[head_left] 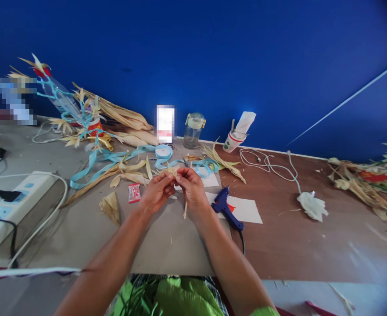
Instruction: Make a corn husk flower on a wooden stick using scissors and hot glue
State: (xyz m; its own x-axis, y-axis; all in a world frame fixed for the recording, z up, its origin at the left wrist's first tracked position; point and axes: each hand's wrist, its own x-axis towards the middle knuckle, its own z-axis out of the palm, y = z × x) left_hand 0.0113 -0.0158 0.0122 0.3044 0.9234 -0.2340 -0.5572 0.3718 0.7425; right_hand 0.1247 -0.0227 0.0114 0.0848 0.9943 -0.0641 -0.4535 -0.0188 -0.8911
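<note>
Above the middle of the table, my left hand (158,193) and my right hand (192,186) meet with closed, pinching fingers. A small pale piece of corn husk (173,169) shows between their fingertips, partly hidden. Below my right hand sticks out a thin wooden stick (185,210); I cannot tell if it is held or lying there. A blue glue gun (228,208) lies to the right on white paper (248,210). Left of my hands are a red-and-white packet (134,193) and a folded piece of dry husk (110,207). Light blue ribbon (163,152) trails behind them.
A power strip (19,206) with cables stands at the left. Along the blue wall are a husk-flower arrangement (88,118), husk bundles (124,114), a glass jar (193,131) and a cup (233,141). A white cable (269,164), crumpled tissue (313,206) and dried plants (371,184) lie right.
</note>
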